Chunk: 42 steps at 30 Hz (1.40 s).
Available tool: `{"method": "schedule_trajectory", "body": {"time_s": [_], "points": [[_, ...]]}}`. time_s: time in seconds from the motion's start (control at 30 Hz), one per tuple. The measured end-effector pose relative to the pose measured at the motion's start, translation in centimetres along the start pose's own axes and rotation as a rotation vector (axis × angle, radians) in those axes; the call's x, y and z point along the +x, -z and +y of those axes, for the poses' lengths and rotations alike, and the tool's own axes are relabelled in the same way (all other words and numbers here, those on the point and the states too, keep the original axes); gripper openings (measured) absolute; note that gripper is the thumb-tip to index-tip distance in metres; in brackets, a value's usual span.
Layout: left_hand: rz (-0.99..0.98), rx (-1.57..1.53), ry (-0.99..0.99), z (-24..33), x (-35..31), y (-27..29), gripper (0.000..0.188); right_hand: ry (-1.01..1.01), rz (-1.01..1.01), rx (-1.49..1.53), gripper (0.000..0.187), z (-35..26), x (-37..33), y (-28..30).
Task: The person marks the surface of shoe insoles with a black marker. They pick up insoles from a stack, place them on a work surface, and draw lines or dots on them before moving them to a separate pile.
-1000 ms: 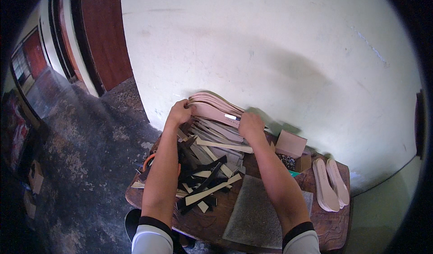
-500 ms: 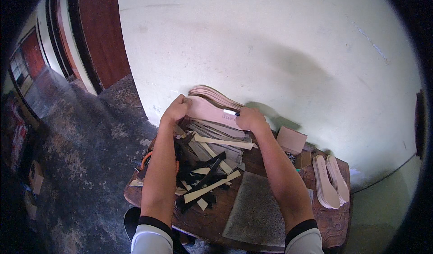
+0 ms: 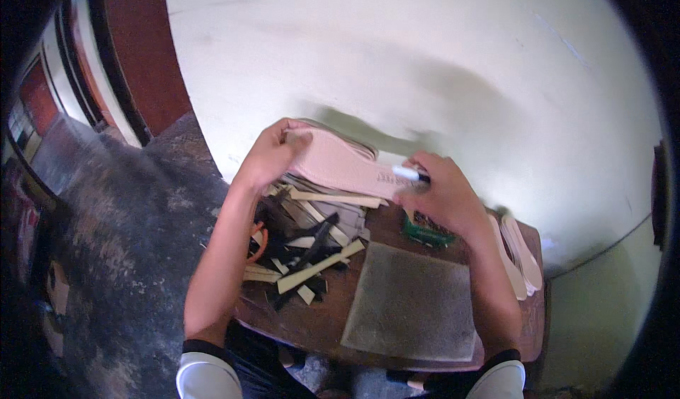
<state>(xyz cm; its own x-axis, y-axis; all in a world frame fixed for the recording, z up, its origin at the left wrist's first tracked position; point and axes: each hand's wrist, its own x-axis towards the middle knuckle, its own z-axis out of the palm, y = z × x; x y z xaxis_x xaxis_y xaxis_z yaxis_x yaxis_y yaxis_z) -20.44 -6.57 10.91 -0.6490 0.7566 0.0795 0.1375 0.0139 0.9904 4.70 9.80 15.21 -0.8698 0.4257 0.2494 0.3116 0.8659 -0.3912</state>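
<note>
Right hand [image 3: 448,192] has been opened out around the right end of the insole [image 3: 340,164]; marker [image 3: 406,174] still held, so a regrip is suspected. Left end is clamped by left hand [image 3: 278,152], far side of desk [image 3: 301,322]. Pink, broad at left, dark print toward right, slightly blurred.

A big, pale wall [image 3: 297,52] stands on the far side of the brown wood tabletop [image 3: 304,322]. It has soft grey shadows [image 3: 460,84] and small scuffs. On the left is a tall, dark red door [image 3: 142,45] with a black frame [image 3: 112,59]. The floor [image 3: 134,257] there is dark grey with worn patches, and light shines on its far part.
</note>
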Motion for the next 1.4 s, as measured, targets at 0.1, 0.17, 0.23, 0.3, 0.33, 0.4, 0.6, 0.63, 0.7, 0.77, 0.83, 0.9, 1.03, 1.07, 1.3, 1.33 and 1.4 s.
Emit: {"method": "schedule_trajectory", "body": {"time_s": [0.1, 0.17, 0.23, 0.3, 0.33, 0.4, 0.6, 0.63, 0.7, 0.77, 0.83, 0.9, 1.03, 1.07, 1.3, 1.33, 1.4], "points": [[-0.133, 0.083, 0.001, -0.3, -5.1, -3.3, 0.028, -0.014, -0.08, -0.053, 0.06, 0.8, -7.4, 1.0], [-0.223, 0.058, 0.038, -1.9, -8.1, -4.6, 0.027, -0.044, -0.137, -0.073, 0.06, 1.4, -11.5, 0.8], [-0.338, -0.058, 0.116, -2.9, -11.3, -6.8, 0.029, -0.11, -0.191, -0.088, 0.059, 2.5, -15.1, 1.0], [-0.458, -0.035, 0.247, -3.7, -13.8, -8.5, 0.033, -0.169, -0.218, -0.119, 0.061, 3.5, -18.1, 1.6], [-0.508, -0.039, 0.234, -4.6, -15.0, -9.2, 0.033, -0.191, -0.232, -0.137, 0.062, 3.8, -19.2, 1.9], [-0.599, -0.045, 0.205, -6.4, -17.0, -10.6, 0.033, -0.22, -0.25, -0.148, 0.065, 4.6, -21.3, 2.0], [-0.748, 0.251, 0.127, -5.5, -19.8, -12.8, 0.044, -0.241, -0.229, -0.264, 0.067, 6.8, -24.2, 1.4], [-0.748, 0.305, 0.073, -5.4, -19.9, -12.9, 0.046, -0.246, -0.219, -0.276, 0.067, 6.7, -24.3, 1.2], [-0.793, 0.358, 0.014, -5.4, -19.8, -12.9, 0.05, -0.254, -0.197, -0.274, 0.067, 6.7, -24.4, 0.7], [-0.822, 0.405, -0.044, -5.2, -19.9, -12.8, 0.054, -0.288, -0.176, -0.216, 0.064, 6.6, -24.5, 0.6], [-0.841, 0.442, -0.096, -4.8, -20.1, -13.0, 0.055, -0.355, -0.161, -0.102, 0.058, 5.6, -24.6, 1.9], [-0.854, 0.463, -0.134, -5.0, -20.1, -12.8, 0.057, -0.346, -0.071, 0.1, 0.034, 4.2, -23.9, 2.9], [-0.82, 0.492, -0.195, -5.9, -20.5, -12.4, 0.056, -0.289, 0.169, 0.773, 0.037, 2.3, -23.4, 0.5], [-0.817, 0.498, -0.206, -6.1, -20.5, -12.3, 0.055, -0.418, 0.08, 0.828, 0.051, 2.0, -24.3, -0.1], [-0.77, 0.464, -0.365, -7.4, -20.7, -12.7, 0.047, -0.46, 0.182, 1.094, 0.012, 1.0, -24.6, -7.7], [-0.771, 0.472, -0.394, -7.6, -20.7, -12.7, 0.045, -0.416, 0.191, 1.029, 0.011, 1.1, -24.6, -8.3], [-0.779, 0.481, -0.409, -7.5, -20.7, -12.6, 0.041, -0.34, 0.199, 0.945, 0.016, 1.7, -24.9, -9.3]]}}
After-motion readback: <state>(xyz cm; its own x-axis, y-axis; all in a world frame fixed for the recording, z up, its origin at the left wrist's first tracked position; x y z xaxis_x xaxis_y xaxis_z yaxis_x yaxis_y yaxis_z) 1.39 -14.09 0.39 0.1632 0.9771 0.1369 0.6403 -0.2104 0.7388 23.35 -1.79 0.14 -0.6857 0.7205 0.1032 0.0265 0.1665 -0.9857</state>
